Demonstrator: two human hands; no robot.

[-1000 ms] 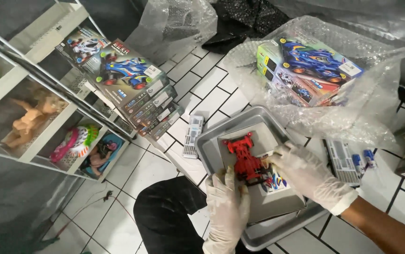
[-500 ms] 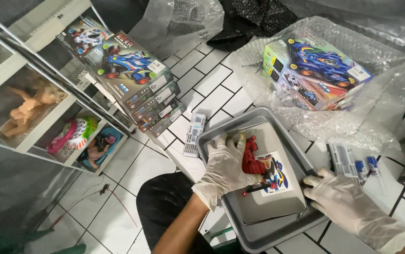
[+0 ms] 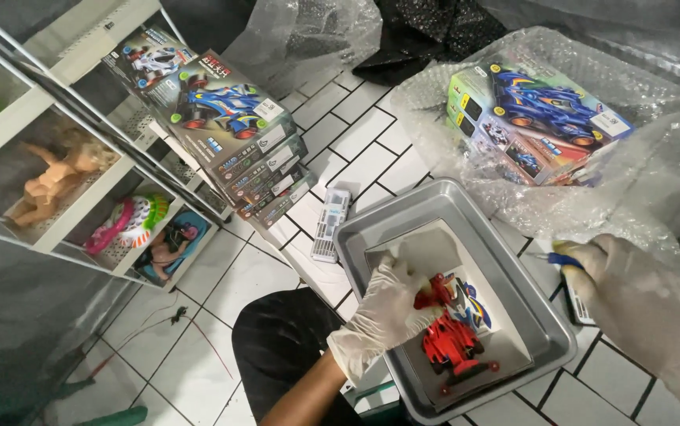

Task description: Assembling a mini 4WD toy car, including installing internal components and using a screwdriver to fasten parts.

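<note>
Red plastic toy racing car chassis [image 3: 454, 347] sits in the grey metal tray [image 3: 549, 335], on a white printed sheet [image 3: 434, 252] that lines the tray floor, toward the near end. A second red plastic body piece [image 3: 433, 293] sits just above it, touching our left gloved hand [image 3: 383, 312].

Left grip: fingers curled around the edge of that red body piece, so we read it as a light pinch on the part, not a full clench. The chassis itself lies just beside the fingertips, on the side toward the tray's near corner, apparently free of them.

Right gloved hand [image 3: 644, 304] is well apart from the car, outside the tray over the white tiled floor [image 3: 253, 276]. It is clenched around a small blue-tipped tool or pen [image 3: 565, 260]; the exact kind is too small to tell.

Risks as we judge them:
- loose latex gloves could slip on the smooth plastic, dropping the body piece onto the chassis
- the sheet under the car may slide on the metal, shifting the chassis
- the tray looks propped near our knee [image 3: 284, 347], so a nudge could tip it
- the bubble-wrapped toy car box [image 3: 533, 122] crowds the tray's far rim.
</note>
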